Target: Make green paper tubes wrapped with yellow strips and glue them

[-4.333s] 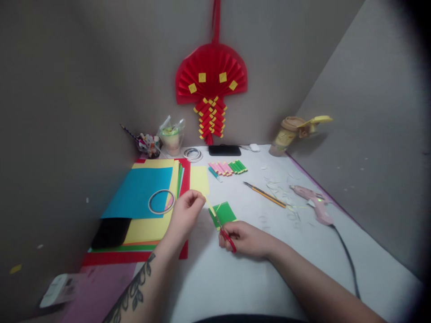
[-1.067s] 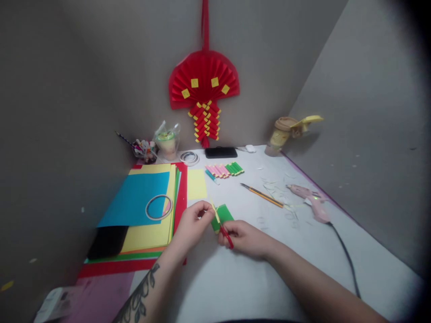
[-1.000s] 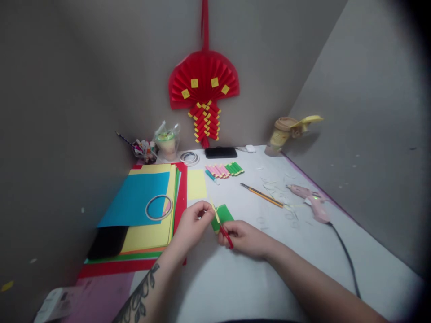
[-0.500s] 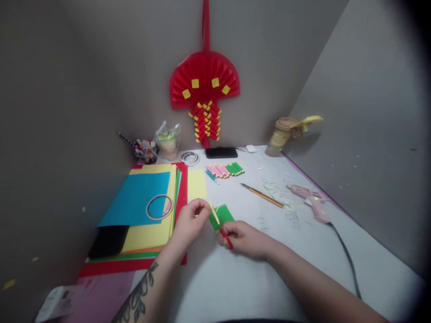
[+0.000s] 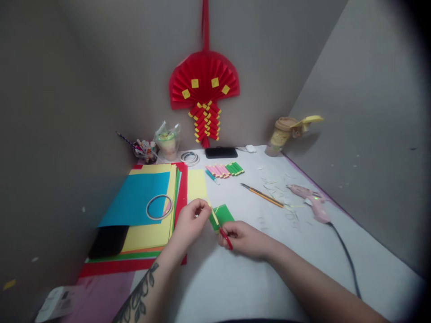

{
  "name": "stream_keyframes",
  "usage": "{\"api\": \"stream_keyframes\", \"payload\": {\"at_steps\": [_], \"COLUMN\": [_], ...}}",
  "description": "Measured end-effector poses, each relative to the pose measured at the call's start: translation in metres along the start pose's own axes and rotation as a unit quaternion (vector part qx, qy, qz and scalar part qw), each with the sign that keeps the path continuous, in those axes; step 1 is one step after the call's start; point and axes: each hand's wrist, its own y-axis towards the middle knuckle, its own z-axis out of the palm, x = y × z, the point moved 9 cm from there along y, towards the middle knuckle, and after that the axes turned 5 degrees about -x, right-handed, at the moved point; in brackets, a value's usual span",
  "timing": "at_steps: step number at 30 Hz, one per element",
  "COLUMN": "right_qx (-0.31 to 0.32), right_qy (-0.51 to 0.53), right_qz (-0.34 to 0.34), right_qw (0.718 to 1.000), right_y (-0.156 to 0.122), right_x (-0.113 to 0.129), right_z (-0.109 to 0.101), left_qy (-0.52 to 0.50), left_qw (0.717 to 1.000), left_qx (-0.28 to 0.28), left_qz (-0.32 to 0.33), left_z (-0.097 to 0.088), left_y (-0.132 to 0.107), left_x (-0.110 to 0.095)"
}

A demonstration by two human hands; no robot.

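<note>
Pinched in my left hand (image 5: 192, 220) is a narrow yellow paper strip (image 5: 214, 216), pointing down and right. My right hand (image 5: 244, 240) is closed on the red handles of a pair of scissors (image 5: 226, 239). The scissors' blades meet the lower end of the strip; whether they are apart is too small to tell. Beneath the strip, a green paper piece (image 5: 225, 214) with a thin yellow edge lies on the white table. Past my hands lie a yellow paper sheet (image 5: 197, 183) and a row of small pink and green paper rolls (image 5: 235, 168) with yellow ends.
At left, coloured paper (image 5: 134, 195) is stacked under a tape roll (image 5: 147, 210). To the right are a craft knife (image 5: 261, 195), paper scraps and a pink glue gun (image 5: 311, 202) with its cord. A phone (image 5: 221, 153) and cup (image 5: 280, 137) stand behind; a red fan decoration (image 5: 205, 74) hangs above.
</note>
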Motion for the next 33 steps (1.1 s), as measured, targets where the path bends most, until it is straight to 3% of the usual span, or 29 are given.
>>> {"api": "stream_keyframes", "payload": {"at_steps": [33], "right_qx": [0.013], "right_qy": [0.003], "right_qz": [-0.019], "right_qw": [1.0], "right_y": [0.0026], "right_x": [-0.0025], "right_z": [0.0022], "left_qy": [-0.004], "left_qw": [1.0], "left_qx": [0.028], "left_qz": [0.008], "left_z": [0.0081], "left_y": [-0.0028], "left_x": [-0.0019]}}
